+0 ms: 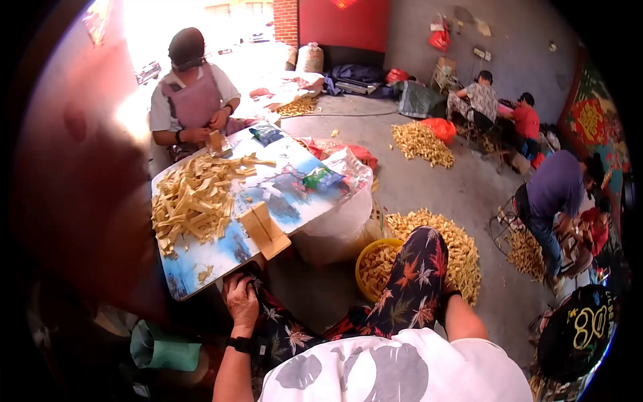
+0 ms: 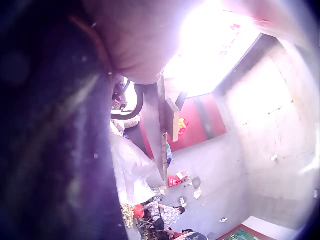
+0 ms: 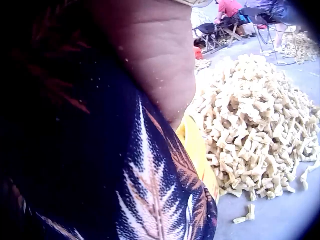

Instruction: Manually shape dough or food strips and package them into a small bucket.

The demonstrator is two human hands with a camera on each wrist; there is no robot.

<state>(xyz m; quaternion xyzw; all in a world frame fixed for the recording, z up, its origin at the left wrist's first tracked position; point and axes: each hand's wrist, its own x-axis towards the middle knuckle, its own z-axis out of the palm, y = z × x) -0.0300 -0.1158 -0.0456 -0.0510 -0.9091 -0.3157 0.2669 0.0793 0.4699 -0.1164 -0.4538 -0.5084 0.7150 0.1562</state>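
In the head view, my left hand (image 1: 241, 301) rests on my left knee beside the table's near edge, fingers loosely bent, holding nothing. In the left wrist view that hand (image 2: 137, 42) is a blurred patch of skin near the table's underside. My right hand lies against the outer side of my right leg; in the right wrist view its skin (image 3: 160, 60) shows against the patterned trousers (image 3: 155, 190), with the fingers hidden. On the table (image 1: 181, 271) are a heap of yellowish strips (image 1: 194, 201) and a wooden board (image 1: 262, 230) with a raised strip, which neither hand touches.
A yellow basket (image 1: 362, 281) of folded pieces stands by my right knee, next to a large pile (image 1: 462, 258) on the floor. A person (image 1: 194, 100) sits across the table; others work at the right. A green bin (image 1: 164, 348) stands at lower left.
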